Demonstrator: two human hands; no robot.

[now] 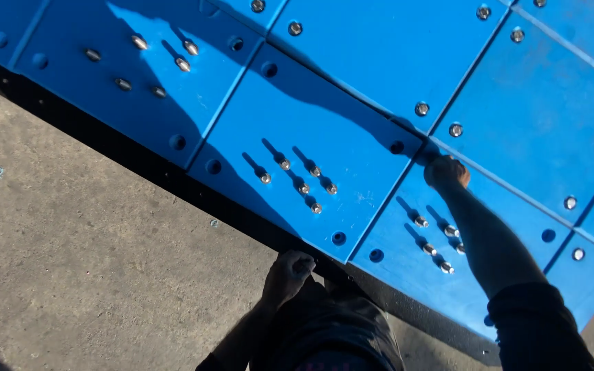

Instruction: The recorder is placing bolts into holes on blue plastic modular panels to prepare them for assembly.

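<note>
Reaching up across the big blue plastic panels (324,137), the right hand (446,172) rested at the corner hole of one square panel, fingers curled in a narrow grip; what it pinched, if anything, could not be told. Just below its forearm, a cluster of upright silver steel bolts (438,240) stood on that same panel. The left hand (288,269) hung low at the panel's near edge, fingers bent loosely inward; whether it held something was unclear. Further clusters of bolts (297,180) stood on the neighbouring panel, casting long shadows. Grey concrete ground (84,261) lay to the left, below the dark underside of the panels.
</note>
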